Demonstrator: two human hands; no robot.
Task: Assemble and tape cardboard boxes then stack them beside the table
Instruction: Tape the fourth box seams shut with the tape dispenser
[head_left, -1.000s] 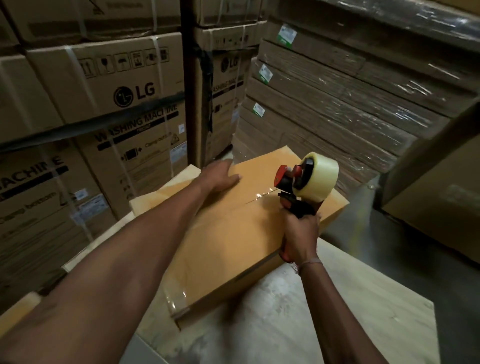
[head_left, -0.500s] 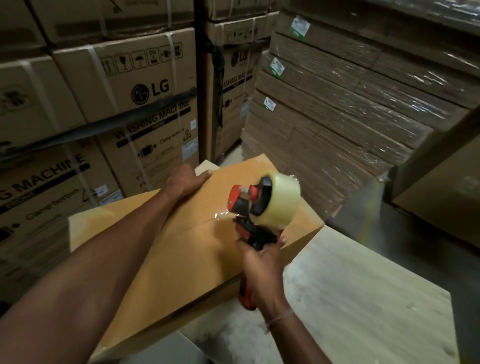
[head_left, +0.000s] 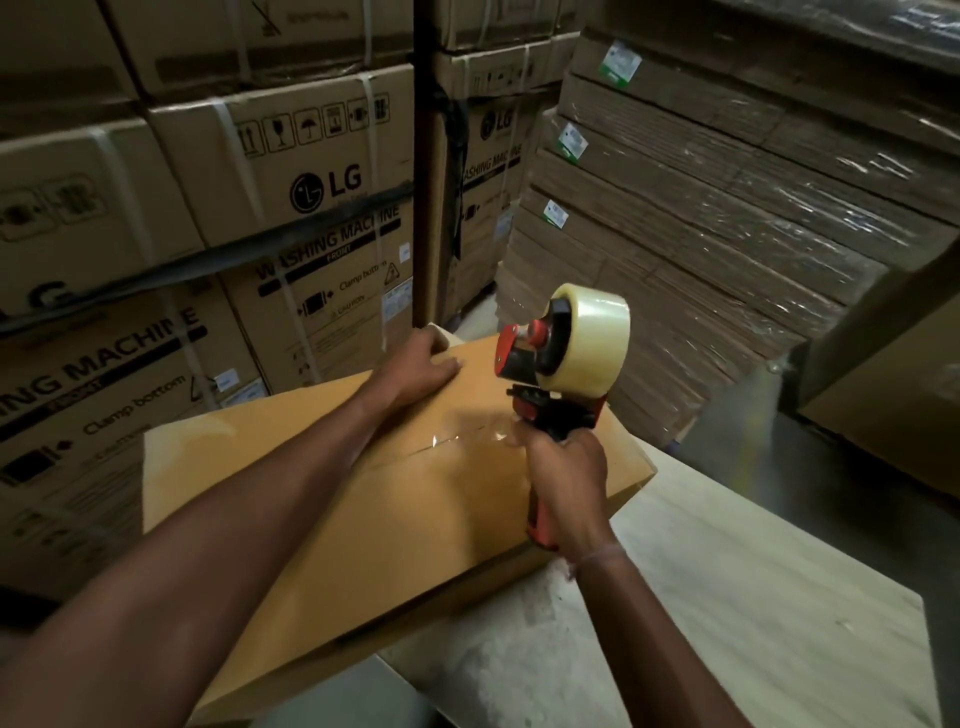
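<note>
A plain tan cardboard box (head_left: 332, 509) lies flat on the pale table (head_left: 727, 597), flaps closed, its long axis running from 7 o'clock to 1 o'clock and its near corner hanging past the table edge. A strip of clear tape (head_left: 452, 436) glints along the top seam (only partly visible). A red-and-black tape dispenser (head_left: 558, 395) carrying a clear roll stands upright on the box toward 2 o'clock.
</note>
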